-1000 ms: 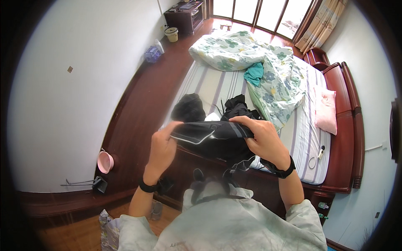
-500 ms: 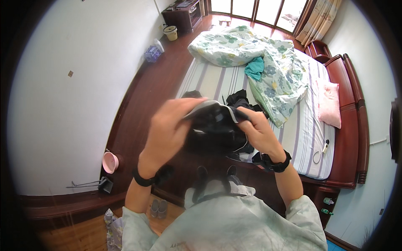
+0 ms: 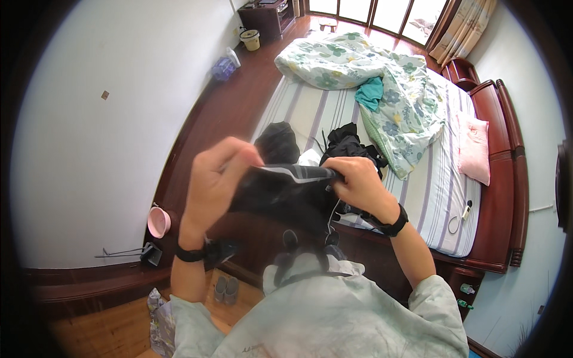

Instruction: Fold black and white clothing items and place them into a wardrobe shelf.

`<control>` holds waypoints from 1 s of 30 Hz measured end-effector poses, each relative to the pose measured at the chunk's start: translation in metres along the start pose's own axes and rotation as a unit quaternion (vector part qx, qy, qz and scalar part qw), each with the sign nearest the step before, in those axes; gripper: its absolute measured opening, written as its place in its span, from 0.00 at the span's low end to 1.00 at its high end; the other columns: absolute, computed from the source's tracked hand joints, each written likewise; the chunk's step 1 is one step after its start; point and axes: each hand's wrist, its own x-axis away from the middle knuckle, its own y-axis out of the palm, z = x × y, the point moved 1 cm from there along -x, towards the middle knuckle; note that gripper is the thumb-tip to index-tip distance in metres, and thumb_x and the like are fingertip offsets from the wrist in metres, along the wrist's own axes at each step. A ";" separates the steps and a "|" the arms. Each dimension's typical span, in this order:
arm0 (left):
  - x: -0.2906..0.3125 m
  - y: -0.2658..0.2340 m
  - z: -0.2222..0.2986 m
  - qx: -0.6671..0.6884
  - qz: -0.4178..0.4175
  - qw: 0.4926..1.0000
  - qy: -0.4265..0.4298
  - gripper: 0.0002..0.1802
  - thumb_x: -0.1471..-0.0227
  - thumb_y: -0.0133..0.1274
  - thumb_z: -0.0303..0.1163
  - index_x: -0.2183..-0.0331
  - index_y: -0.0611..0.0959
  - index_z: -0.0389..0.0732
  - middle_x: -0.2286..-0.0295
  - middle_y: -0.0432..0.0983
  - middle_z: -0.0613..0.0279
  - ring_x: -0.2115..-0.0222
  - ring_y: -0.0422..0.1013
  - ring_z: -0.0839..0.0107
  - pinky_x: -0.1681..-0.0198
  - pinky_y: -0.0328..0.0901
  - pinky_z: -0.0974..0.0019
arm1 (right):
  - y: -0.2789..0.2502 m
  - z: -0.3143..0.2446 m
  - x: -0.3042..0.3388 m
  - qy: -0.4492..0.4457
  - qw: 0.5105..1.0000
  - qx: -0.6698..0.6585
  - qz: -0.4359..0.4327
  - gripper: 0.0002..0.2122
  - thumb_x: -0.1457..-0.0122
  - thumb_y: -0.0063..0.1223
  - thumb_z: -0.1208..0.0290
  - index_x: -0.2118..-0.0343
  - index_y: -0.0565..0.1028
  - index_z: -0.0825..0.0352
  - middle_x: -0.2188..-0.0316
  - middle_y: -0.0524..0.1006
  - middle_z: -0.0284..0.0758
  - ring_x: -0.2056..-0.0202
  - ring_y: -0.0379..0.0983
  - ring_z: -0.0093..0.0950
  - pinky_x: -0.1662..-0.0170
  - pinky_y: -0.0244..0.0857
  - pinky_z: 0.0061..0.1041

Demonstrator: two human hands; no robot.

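In front of my chest I hold a black garment (image 3: 280, 200) by its grey-and-white banded top edge, stretched nearly straight between both hands. My left hand (image 3: 213, 176) is closed on the left end of that edge and slightly blurred. The right end is pinched in my right hand (image 3: 363, 186). The garment's body hangs below the edge, and a thin pale line runs down near its right side. Just beyond lie a pile of black clothes (image 3: 351, 148), a dark cloth (image 3: 278, 142) and a small white cloth (image 3: 309, 158) on the bed.
The striped bed (image 3: 421, 218) carries a floral quilt (image 3: 397, 122), a teal cloth (image 3: 369, 94) and a pink pillow (image 3: 473, 149). Leftward on the floor stand a pink basin (image 3: 159, 222), a dustpan (image 3: 152, 255) and grey slippers (image 3: 225, 290). A yellowish bucket (image 3: 250, 40) stands farther off.
My left hand has moved left, away from my right. The garment's top edge, arched before, is now pulled nearly straight, and more of the dark cloth on the bed shows.
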 end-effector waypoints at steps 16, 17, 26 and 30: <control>0.020 -0.044 -0.014 -0.312 0.151 0.932 0.108 0.07 0.51 0.66 0.23 0.66 0.87 0.37 0.71 0.84 0.55 0.73 0.79 0.64 0.66 0.71 0.68 | 0.022 0.099 0.015 0.115 0.980 0.162 0.022 0.06 0.44 0.48 0.72 0.67 0.75 0.67 0.71 0.78 0.47 0.66 0.75 0.52 0.62 0.68 0.49; 0.023 -0.049 -0.015 -0.358 0.204 0.901 0.135 0.08 0.50 0.66 0.23 0.65 0.87 0.38 0.71 0.83 0.56 0.74 0.79 0.64 0.66 0.71 0.68 | 0.019 0.096 0.009 0.107 0.983 0.146 0.043 0.06 0.40 0.47 0.72 0.65 0.72 0.68 0.73 0.77 0.50 0.68 0.74 0.54 0.63 0.66 0.51; 0.052 -0.070 -0.048 -0.298 0.220 0.927 -0.056 0.07 0.35 0.54 0.32 0.61 0.75 0.39 0.82 0.70 0.66 0.83 0.62 0.75 0.79 0.54 0.69 | 0.015 0.082 -0.008 0.131 0.986 0.076 0.068 0.10 0.35 0.52 0.64 0.63 0.72 0.68 0.76 0.75 0.53 0.70 0.72 0.58 0.67 0.66 0.50; 0.067 -0.081 -0.079 -0.067 0.259 0.959 -0.095 0.06 0.33 0.51 0.30 0.59 0.73 0.39 0.82 0.61 0.77 0.81 0.52 0.88 0.79 0.45 0.75 | 0.000 0.080 0.010 0.029 0.988 0.069 -0.134 0.14 0.45 0.66 0.64 0.63 0.78 0.68 0.78 0.75 0.46 0.71 0.73 0.51 0.64 0.67 0.45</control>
